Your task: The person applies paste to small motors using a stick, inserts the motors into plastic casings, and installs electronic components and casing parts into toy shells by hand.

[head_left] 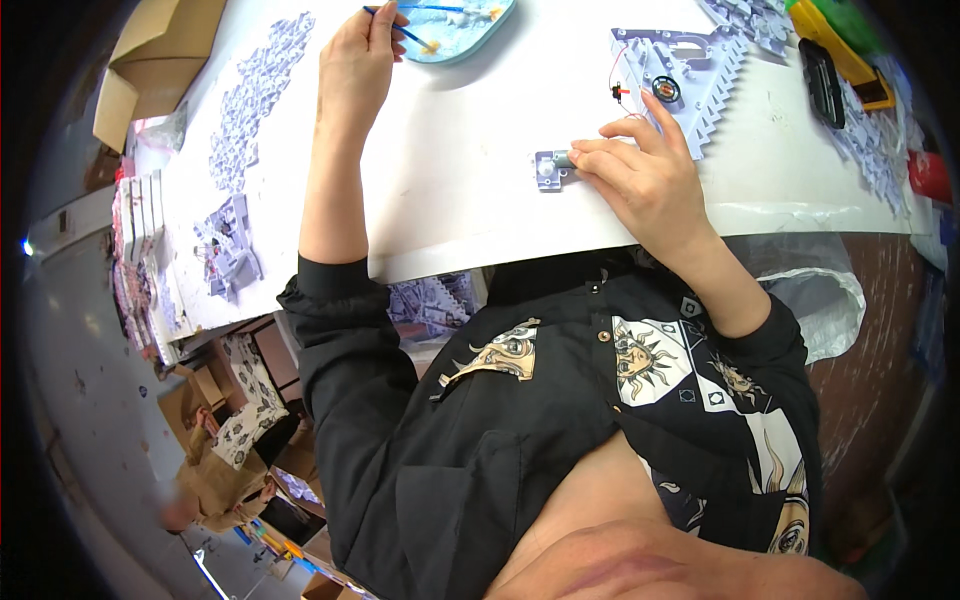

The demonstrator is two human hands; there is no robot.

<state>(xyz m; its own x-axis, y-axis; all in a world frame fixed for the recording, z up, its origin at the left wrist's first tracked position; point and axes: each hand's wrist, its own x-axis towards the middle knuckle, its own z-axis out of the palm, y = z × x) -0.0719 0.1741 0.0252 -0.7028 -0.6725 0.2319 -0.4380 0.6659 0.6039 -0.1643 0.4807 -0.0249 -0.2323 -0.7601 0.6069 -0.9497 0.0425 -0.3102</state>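
My left hand (358,65) is closed round a thin blue brush (408,33). Its yellowish tip points down into a light-blue dish (455,45) holding white stuff, at the far edge of view. A second blue stick lies across that dish. Further right, my right hand (645,180) pinches a small pale-lavender plastic piece with a grey cylinder (552,170), low over the white table. Just beyond its fingers lies a larger lavender plastic shell (680,75) with a toothed edge, thin wires and a round black part (666,89).
Small lavender parts (255,100) are heaped at the left, near a wired assembly (230,245) and an open cardboard box (155,75). At the right are a black tray (820,82), a yellow holder and more parts. A person stands among boxes at lower left.
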